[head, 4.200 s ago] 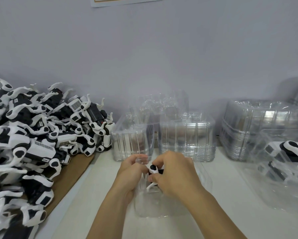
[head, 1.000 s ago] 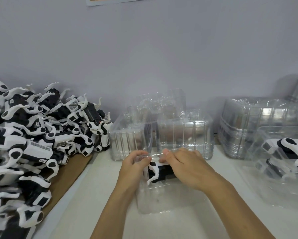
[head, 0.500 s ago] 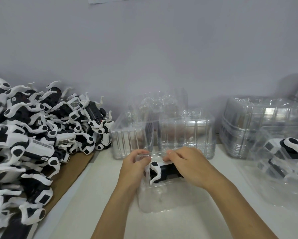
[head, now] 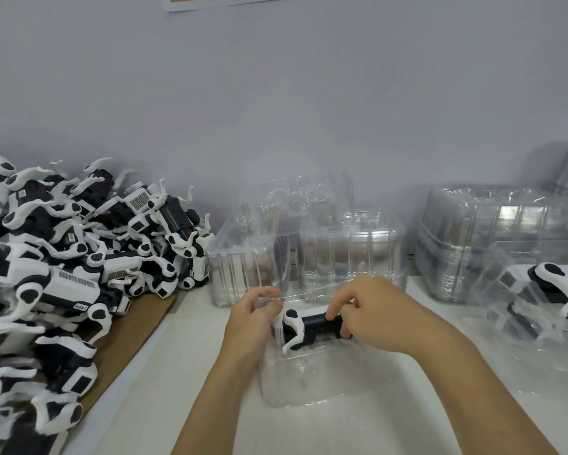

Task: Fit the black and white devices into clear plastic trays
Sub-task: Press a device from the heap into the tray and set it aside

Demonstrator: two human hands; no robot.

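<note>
Left hand pinches the tray rim; right hand, fingers curled on the device, should press evenly until seated.

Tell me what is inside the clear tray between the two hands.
One black and white device lies in the clear tray. The right hand covers its right end.

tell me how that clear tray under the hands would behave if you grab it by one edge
The clear tray looks thin-walled, so it would probably flex rather than stay stiff. With the device seated at its far end, it might sag or tip that way. Its glossy plastic may be slippery.
</note>
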